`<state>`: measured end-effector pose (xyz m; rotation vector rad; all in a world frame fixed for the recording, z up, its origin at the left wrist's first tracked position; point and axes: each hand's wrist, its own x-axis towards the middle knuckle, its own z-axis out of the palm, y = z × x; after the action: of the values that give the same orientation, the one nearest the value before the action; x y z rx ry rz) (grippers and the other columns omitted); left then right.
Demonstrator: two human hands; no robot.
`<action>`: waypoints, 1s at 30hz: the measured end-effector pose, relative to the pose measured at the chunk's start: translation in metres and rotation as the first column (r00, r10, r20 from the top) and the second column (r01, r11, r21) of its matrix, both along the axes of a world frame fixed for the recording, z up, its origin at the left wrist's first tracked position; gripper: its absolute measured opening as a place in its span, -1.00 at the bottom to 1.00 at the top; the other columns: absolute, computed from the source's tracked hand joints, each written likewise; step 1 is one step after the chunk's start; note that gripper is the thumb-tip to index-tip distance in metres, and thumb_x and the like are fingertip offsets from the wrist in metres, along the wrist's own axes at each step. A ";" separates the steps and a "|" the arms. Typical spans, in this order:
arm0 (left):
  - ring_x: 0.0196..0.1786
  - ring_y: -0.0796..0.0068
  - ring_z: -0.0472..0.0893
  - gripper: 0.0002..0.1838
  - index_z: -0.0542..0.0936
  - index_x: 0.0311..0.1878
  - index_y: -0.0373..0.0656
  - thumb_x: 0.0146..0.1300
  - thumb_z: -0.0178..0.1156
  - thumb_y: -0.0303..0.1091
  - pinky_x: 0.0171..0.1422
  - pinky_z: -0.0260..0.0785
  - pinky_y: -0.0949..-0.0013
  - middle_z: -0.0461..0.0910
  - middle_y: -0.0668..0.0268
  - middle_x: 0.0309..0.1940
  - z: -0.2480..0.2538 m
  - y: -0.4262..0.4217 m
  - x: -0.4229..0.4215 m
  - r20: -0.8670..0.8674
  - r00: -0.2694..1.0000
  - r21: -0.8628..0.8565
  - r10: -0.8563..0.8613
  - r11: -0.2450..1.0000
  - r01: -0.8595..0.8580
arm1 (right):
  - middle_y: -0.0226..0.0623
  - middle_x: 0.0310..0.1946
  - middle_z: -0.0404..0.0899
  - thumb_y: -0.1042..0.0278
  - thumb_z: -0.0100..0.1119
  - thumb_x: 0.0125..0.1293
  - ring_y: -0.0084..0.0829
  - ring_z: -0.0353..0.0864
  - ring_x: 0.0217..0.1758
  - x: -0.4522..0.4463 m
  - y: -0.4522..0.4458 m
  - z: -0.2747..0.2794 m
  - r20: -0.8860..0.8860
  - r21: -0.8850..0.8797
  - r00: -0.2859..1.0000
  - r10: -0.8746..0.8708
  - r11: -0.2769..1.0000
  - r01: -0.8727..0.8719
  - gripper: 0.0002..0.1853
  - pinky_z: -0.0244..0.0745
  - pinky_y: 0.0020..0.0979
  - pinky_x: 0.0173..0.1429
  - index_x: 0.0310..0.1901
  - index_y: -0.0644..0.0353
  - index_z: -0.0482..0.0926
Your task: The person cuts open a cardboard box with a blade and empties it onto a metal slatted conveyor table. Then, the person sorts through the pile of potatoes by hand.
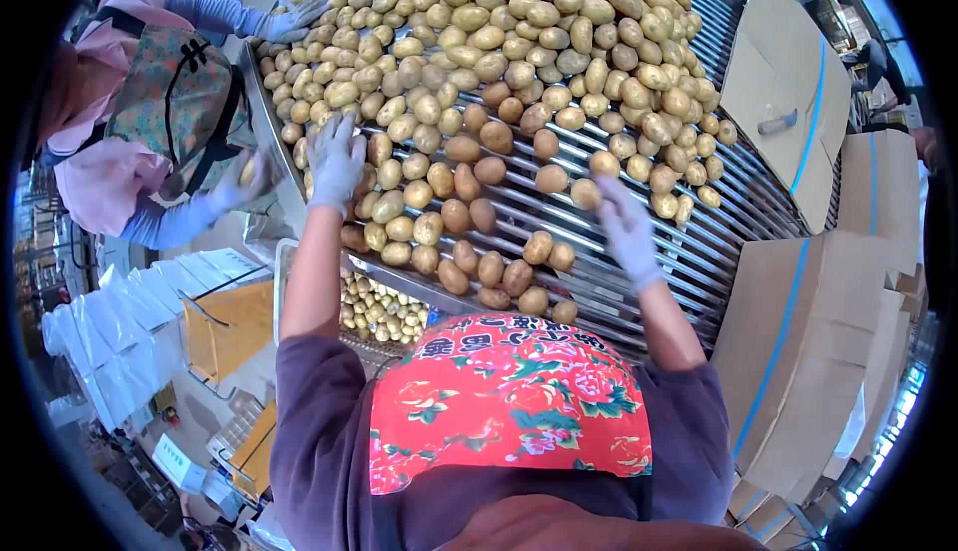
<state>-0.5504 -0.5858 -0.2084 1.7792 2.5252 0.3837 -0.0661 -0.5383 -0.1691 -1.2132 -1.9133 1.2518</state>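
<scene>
Many potatoes [559, 27] lie heaped on a metal roller table [599, 281], thinning to loose ones near me. My left hand [337, 164], in a pale glove, rests on the potatoes at the table's left side with its fingers spread. Also gloved, my right hand [627, 230] reaches over the rollers, slightly blurred, its fingers loosely stretched. Its fingertips are beside a single potato [586, 194], perhaps touching it. Browner potatoes [491, 270] sit between my arms near the front edge.
A co-worker in a patterned apron [165, 92] stands at the left, one gloved hand [296, 20] at the heap. Smaller potatoes [384, 311] lie below the front edge. Cardboard boxes [798, 351] stand at right, and a cardboard sheet [763, 72] leans by the rollers.
</scene>
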 end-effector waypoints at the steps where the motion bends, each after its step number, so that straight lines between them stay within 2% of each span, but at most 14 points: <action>1: 0.47 0.09 0.37 -0.43 0.46 0.42 0.03 0.35 0.20 -0.15 0.60 0.02 -0.07 0.42 0.10 0.43 -0.002 -0.021 0.007 0.035 0.999 0.048 -0.021 0.999 0.019 | 0.00 0.38 0.43 0.44 0.18 0.42 -0.19 0.43 0.45 0.031 -0.013 -0.009 0.002 -0.054 0.994 -0.110 0.992 0.110 -0.49 0.32 -0.29 0.50 0.38 0.31 0.43; 4: 0.48 0.03 0.34 -0.38 0.43 0.46 0.00 0.34 0.23 -0.16 0.63 -0.04 -0.08 0.39 0.06 0.44 -0.018 -0.076 0.042 0.093 0.993 0.135 -0.077 0.989 0.064 | 0.09 0.38 0.40 0.39 0.23 0.36 -0.10 0.38 0.47 0.085 -0.070 -0.044 0.161 0.054 0.971 -0.177 0.984 0.171 -0.35 0.27 -0.23 0.54 0.44 0.39 0.29; 6: 0.50 0.00 0.31 -0.37 0.43 0.46 -0.03 0.32 0.25 -0.17 0.64 -0.09 -0.12 0.37 0.05 0.45 -0.027 -0.100 0.076 0.175 0.979 0.179 -0.102 0.981 0.070 | 0.17 0.38 0.36 0.23 0.35 0.18 0.13 0.30 0.48 0.086 -0.100 -0.076 0.467 0.257 0.884 0.011 0.955 -0.147 -0.15 0.09 -0.03 0.62 0.47 0.40 0.24; 10: 0.63 -0.02 0.09 -0.20 0.26 0.57 -0.07 0.30 0.27 -0.09 0.66 -0.26 -0.22 0.16 -0.03 0.57 -0.030 -0.124 0.130 0.134 0.987 0.098 -0.093 0.992 0.080 | 0.41 0.47 0.12 -0.18 0.43 0.09 0.25 0.03 0.62 -0.019 -0.116 -0.065 0.357 0.205 0.924 0.138 0.953 -0.222 0.16 -0.14 0.06 0.67 0.50 0.52 0.10; 11: 0.64 -0.03 0.07 -0.18 0.24 0.58 -0.07 0.30 0.27 -0.06 0.66 -0.26 -0.23 0.14 -0.03 0.58 -0.026 -0.127 0.135 0.129 0.987 0.062 -0.093 0.994 0.086 | 0.43 0.49 0.05 -0.21 0.41 0.11 0.31 0.01 0.61 -0.043 -0.111 -0.071 0.261 0.212 0.946 0.192 0.944 -0.251 0.13 -0.08 0.13 0.63 0.51 0.44 0.11; 12: 0.65 -0.03 0.05 -0.15 0.22 0.59 -0.08 0.30 0.28 -0.04 0.65 -0.26 -0.24 0.12 -0.03 0.59 -0.022 -0.129 0.137 0.125 0.988 0.025 -0.095 0.995 0.093 | 0.44 0.50 0.00 -0.20 0.39 0.14 0.36 0.05 0.57 -0.077 -0.108 -0.046 0.368 0.179 0.914 0.169 0.952 -0.248 0.05 -0.05 0.20 0.60 0.51 0.32 0.17; 13: 0.65 -0.03 0.03 -0.13 0.20 0.60 -0.08 0.29 0.28 -0.01 0.65 -0.26 -0.26 0.10 -0.03 0.60 -0.020 -0.130 0.138 0.118 0.988 -0.011 -0.099 0.995 0.101 | 0.42 0.52 -0.05 -0.18 0.36 0.18 0.39 0.06 0.54 -0.097 -0.107 -0.066 0.411 0.371 0.910 0.049 0.903 -0.216 0.00 -0.07 0.25 0.59 0.52 0.25 0.20; 16: 0.65 -0.06 0.03 -0.09 0.17 0.61 -0.06 0.28 0.28 0.05 0.65 -0.27 -0.26 0.09 -0.04 0.60 -0.036 -0.122 0.123 0.076 0.996 -0.033 -0.036 0.999 0.038 | 0.24 0.50 0.16 -0.02 0.26 0.30 0.24 0.16 0.53 -0.141 -0.073 -0.059 0.356 0.482 0.910 0.212 0.793 -0.373 -0.20 0.00 0.16 0.59 0.47 0.25 0.30; 19: 0.64 -0.05 0.08 -0.10 0.18 0.61 -0.04 0.29 0.27 0.08 0.66 -0.27 -0.22 0.14 -0.04 0.58 -0.035 -0.103 0.107 0.031 0.999 -0.023 0.017 1.000 -0.016 | 0.17 0.44 0.29 0.08 0.24 0.32 0.15 0.29 0.46 -0.161 -0.049 -0.055 0.084 0.263 0.938 0.338 0.900 -0.348 -0.34 0.13 0.08 0.55 0.39 0.23 0.42; 22: 0.63 -0.03 0.12 -0.17 0.21 0.60 0.04 0.34 0.22 0.06 0.67 -0.24 -0.18 0.16 0.01 0.58 -0.037 -0.081 0.090 -0.044 0.999 -0.002 0.030 1.000 -0.031 | 0.19 0.38 0.35 0.14 0.24 0.32 0.15 0.37 0.39 -0.151 -0.019 -0.042 0.124 0.579 0.981 0.149 0.792 -0.194 -0.42 0.23 0.06 0.49 0.32 0.21 0.49; 24: 0.63 -0.03 0.12 -0.22 0.21 0.61 0.11 0.38 0.18 0.03 0.67 -0.24 -0.18 0.15 0.06 0.60 -0.044 -0.068 0.077 -0.102 0.995 0.032 0.017 0.999 -0.014 | 0.21 0.35 0.37 0.12 0.23 0.32 0.18 0.36 0.37 -0.143 -0.014 -0.050 0.316 0.531 0.948 -0.033 0.835 -0.147 -0.42 0.21 0.11 0.47 0.30 0.25 0.49; 26: 0.64 -0.04 0.09 -0.26 0.21 0.61 0.13 0.42 0.11 0.04 0.68 -0.26 -0.18 0.14 0.09 0.61 -0.050 -0.050 0.064 -0.132 0.991 0.032 0.013 0.999 -0.009 | 0.25 0.37 0.33 0.08 0.19 0.36 0.23 0.40 0.36 -0.143 -0.019 -0.044 0.417 0.307 0.892 0.173 0.897 -0.317 -0.44 0.30 0.06 0.44 0.30 0.22 0.51; 28: 0.64 -0.05 0.07 -0.28 0.21 0.61 0.12 0.45 0.05 0.08 0.68 -0.29 -0.19 0.15 0.07 0.60 -0.053 -0.026 0.049 -0.179 0.983 -0.035 0.036 0.998 -0.042 | 0.28 0.36 0.34 0.04 0.16 0.40 0.27 0.47 0.31 -0.144 -0.020 -0.033 0.312 0.247 0.914 0.260 0.907 -0.343 -0.48 0.41 -0.02 0.38 0.29 0.16 0.54; 30: 0.65 -0.07 0.04 -0.32 0.26 0.59 0.12 0.48 -0.03 0.13 0.68 -0.34 -0.24 0.19 0.05 0.58 -0.061 -0.002 0.035 -0.156 0.984 -0.024 0.081 0.996 -0.085 | -0.01 0.17 0.60 0.04 0.16 0.41 -0.01 0.57 0.29 -0.149 0.003 -0.027 0.215 0.181 0.943 0.256 0.938 -0.296 -0.55 0.48 -0.09 0.33 0.22 0.11 0.59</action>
<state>-0.5153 -0.5878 -0.2691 1.7625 2.7008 0.2156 -0.2147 -0.5349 -0.1962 -1.0072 -2.3570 1.0619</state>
